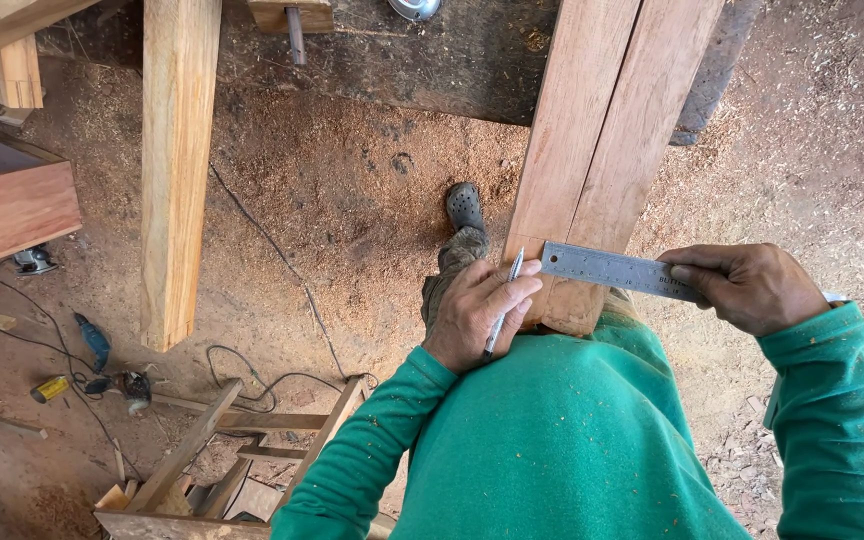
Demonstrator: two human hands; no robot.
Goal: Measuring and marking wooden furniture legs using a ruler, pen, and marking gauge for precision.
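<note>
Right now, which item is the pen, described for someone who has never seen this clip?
Start at the reddish plank running down the middle toward the person in green. At its near end, the left hand holds the pen: thin, silvery, tip at the metal ruler. Unlike that flat ruler, it is slim and round.

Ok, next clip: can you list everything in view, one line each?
plank: two, reddish, side by side under the hands
ruler: one, steel, across the plank end
pen: one, silver
beam: one, pale, left
power tools: several, on the sawdust floor, lower left
wooden frame: one, bottom left
shoe: one, grey, on sawdust
left hand: holds the pen
right hand: holds the ruler
</note>
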